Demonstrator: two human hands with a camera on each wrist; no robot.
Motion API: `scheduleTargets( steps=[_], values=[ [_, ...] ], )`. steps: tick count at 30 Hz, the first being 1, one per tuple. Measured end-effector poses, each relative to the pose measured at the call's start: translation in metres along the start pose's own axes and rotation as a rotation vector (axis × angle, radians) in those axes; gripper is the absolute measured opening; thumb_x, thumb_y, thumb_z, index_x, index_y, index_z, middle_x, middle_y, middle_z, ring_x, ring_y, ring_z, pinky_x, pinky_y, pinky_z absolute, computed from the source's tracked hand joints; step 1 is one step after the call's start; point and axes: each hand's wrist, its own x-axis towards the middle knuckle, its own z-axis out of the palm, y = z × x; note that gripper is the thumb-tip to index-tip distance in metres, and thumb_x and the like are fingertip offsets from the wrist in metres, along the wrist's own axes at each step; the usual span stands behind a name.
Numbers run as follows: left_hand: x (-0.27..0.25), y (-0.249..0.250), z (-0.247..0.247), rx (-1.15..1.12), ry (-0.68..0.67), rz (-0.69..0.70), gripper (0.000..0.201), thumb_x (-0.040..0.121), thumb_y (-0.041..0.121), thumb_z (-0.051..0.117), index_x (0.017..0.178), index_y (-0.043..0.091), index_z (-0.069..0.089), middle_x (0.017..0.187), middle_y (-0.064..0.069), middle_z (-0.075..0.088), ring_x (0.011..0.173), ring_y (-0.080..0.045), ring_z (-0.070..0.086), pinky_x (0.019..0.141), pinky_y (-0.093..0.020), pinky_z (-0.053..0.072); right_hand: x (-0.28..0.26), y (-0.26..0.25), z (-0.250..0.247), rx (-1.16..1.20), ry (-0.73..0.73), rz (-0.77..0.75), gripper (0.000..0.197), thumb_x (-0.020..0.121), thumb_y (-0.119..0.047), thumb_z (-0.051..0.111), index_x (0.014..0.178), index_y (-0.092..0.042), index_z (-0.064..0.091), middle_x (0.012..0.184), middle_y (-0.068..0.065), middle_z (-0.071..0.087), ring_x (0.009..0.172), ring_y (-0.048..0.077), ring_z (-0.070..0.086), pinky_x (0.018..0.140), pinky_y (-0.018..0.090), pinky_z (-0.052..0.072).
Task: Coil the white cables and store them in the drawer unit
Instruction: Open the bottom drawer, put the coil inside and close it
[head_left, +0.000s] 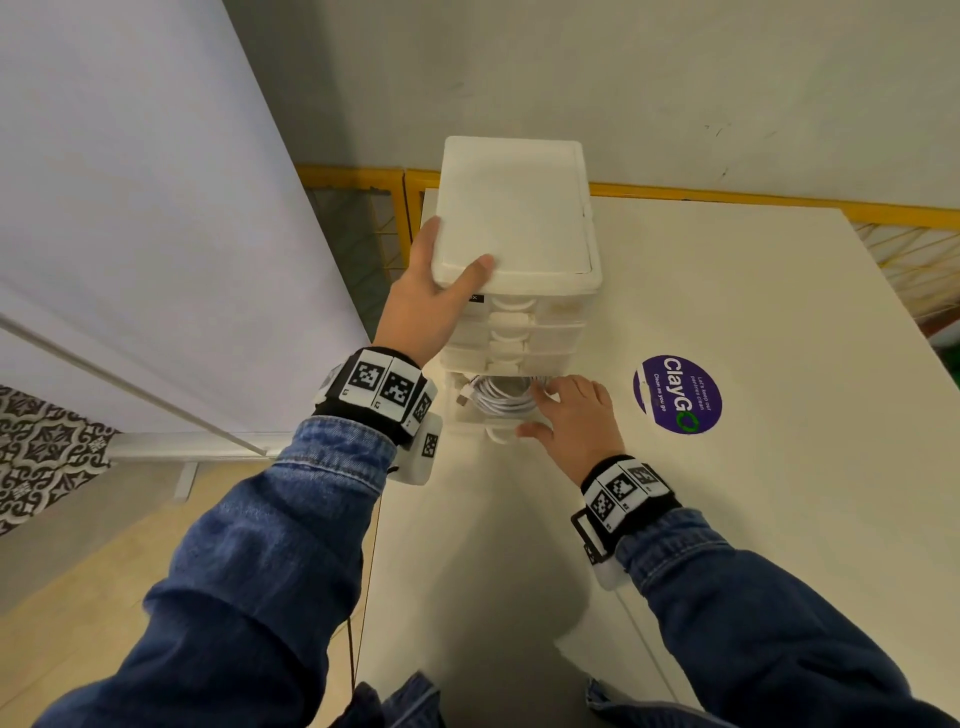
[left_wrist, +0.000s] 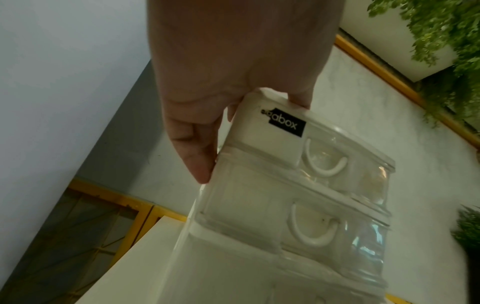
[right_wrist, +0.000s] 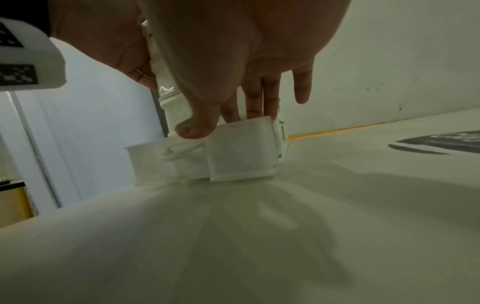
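A white drawer unit (head_left: 514, 218) with translucent drawers stands at the far left of the white table (head_left: 753, 519). My left hand (head_left: 447, 278) grips its top left corner, thumb on the lid, fingers down the side; the left wrist view shows the same hold on the drawer unit (left_wrist: 285, 205). The bottom drawer (head_left: 470, 418) is pulled out, and a coiled white cable (head_left: 501, 397) lies inside it. My right hand (head_left: 566, 410) is at that drawer, with straight fingers reaching in at its right side and the thumb on the front rim. In the right wrist view the thumb (right_wrist: 194, 127) touches the bottom drawer (right_wrist: 239, 156).
A round purple sticker (head_left: 678, 394) lies flat on the table right of the unit. A yellow railing (head_left: 779, 200) runs behind the table along the wall. A white partition (head_left: 130, 234) stands to the left. The table's left edge is close beside the unit.
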Motion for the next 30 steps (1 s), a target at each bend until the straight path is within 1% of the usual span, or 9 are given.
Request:
scheduleTargets(
  steps=[4, 8, 13, 16, 20, 22, 24, 27, 30],
  values=[
    [-0.001, 0.001, 0.0, -0.01, 0.011, -0.007, 0.078, 0.085, 0.053, 0.058, 0.148, 0.028, 0.019, 0.12, 0.007, 0.053, 0.112, -0.015, 0.055, 0.102, -0.035, 0.045, 0.007, -0.003, -0.002, 0.18, 0.09, 0.071, 0.047, 0.077, -0.041, 0.067, 0.107, -0.005, 0.066, 0.108, 0.016, 0.062, 0.108, 0.035, 0.051, 0.089, 0.043, 0.045],
    [0.0, 0.001, 0.002, -0.009, 0.022, -0.005, 0.076, 0.085, 0.053, 0.058, 0.146, 0.029, 0.02, 0.119, 0.007, 0.053, 0.112, -0.017, 0.056, 0.101, -0.038, 0.046, 0.004, 0.0, 0.0, 0.356, 0.139, 0.169, 0.045, 0.073, -0.035, 0.073, 0.109, -0.01, 0.064, 0.116, 0.01, 0.055, 0.109, 0.028, 0.049, 0.09, 0.037, 0.045],
    [0.001, -0.001, 0.003, 0.015, 0.038, -0.004, 0.078, 0.081, 0.058, 0.057, 0.145, 0.03, 0.022, 0.118, 0.004, 0.054, 0.111, -0.02, 0.057, 0.101, -0.041, 0.046, 0.003, 0.007, -0.002, 0.64, 0.188, 0.354, 0.086, 0.062, -0.03, 0.083, 0.13, -0.012, 0.035, 0.134, 0.011, 0.041, 0.117, 0.026, 0.046, 0.094, 0.03, 0.038],
    [0.0, -0.001, 0.004, 0.032, 0.048, -0.008, 0.078, 0.081, 0.058, 0.057, 0.145, 0.03, 0.022, 0.118, 0.004, 0.055, 0.11, -0.019, 0.057, 0.101, -0.041, 0.046, 0.002, 0.009, -0.001, 0.725, 0.115, 0.368, 0.093, 0.063, -0.025, 0.083, 0.136, -0.015, 0.026, 0.142, 0.01, 0.038, 0.125, 0.025, 0.042, 0.093, 0.026, 0.032],
    [0.0, 0.0, 0.004, 0.062, 0.062, -0.001, 0.076, 0.083, 0.057, 0.055, 0.145, 0.029, 0.022, 0.123, 0.003, 0.054, 0.11, -0.019, 0.056, 0.101, -0.041, 0.045, 0.002, 0.013, -0.001, 0.779, 0.095, 0.448, 0.106, 0.06, -0.022, 0.085, 0.141, -0.018, 0.017, 0.149, 0.01, 0.031, 0.132, 0.026, 0.038, 0.104, 0.036, 0.034],
    [0.0, -0.001, 0.004, 0.069, 0.066, -0.001, 0.076, 0.083, 0.058, 0.055, 0.145, 0.029, 0.022, 0.119, 0.004, 0.053, 0.108, -0.019, 0.057, 0.1, -0.041, 0.046, 0.008, 0.013, -0.003, 0.75, 0.064, 0.409, 0.121, 0.058, -0.02, 0.086, 0.146, -0.018, 0.003, 0.153, 0.01, 0.026, 0.135, 0.026, 0.036, 0.107, 0.04, 0.034],
    [0.0, -0.001, 0.004, 0.072, 0.062, -0.005, 0.076, 0.083, 0.058, 0.055, 0.145, 0.029, 0.022, 0.118, 0.006, 0.053, 0.108, -0.018, 0.057, 0.1, -0.042, 0.046, 0.016, 0.014, -0.005, 0.737, 0.005, 0.343, 0.129, 0.058, -0.017, 0.085, 0.146, -0.018, -0.01, 0.151, 0.009, 0.032, 0.132, 0.028, 0.04, 0.106, 0.042, 0.036],
    [0.001, -0.001, 0.003, 0.061, 0.06, -0.002, 0.077, 0.081, 0.06, 0.055, 0.144, 0.03, 0.023, 0.122, 0.006, 0.053, 0.111, -0.018, 0.057, 0.1, -0.042, 0.046, 0.025, 0.013, -0.003, 0.718, 0.022, 0.358, 0.108, 0.061, -0.024, 0.083, 0.143, -0.023, 0.012, 0.132, 0.006, 0.056, 0.116, 0.031, 0.055, 0.097, 0.042, 0.044],
    [0.002, -0.004, 0.004, 0.054, 0.051, 0.003, 0.076, 0.08, 0.061, 0.055, 0.143, 0.031, 0.023, 0.126, 0.006, 0.054, 0.113, -0.018, 0.056, 0.1, -0.043, 0.046, 0.033, 0.009, 0.002, 0.657, 0.119, 0.414, 0.082, 0.065, -0.033, 0.079, 0.131, -0.017, 0.033, 0.126, 0.007, 0.057, 0.113, 0.03, 0.055, 0.095, 0.043, 0.046]
  ],
)
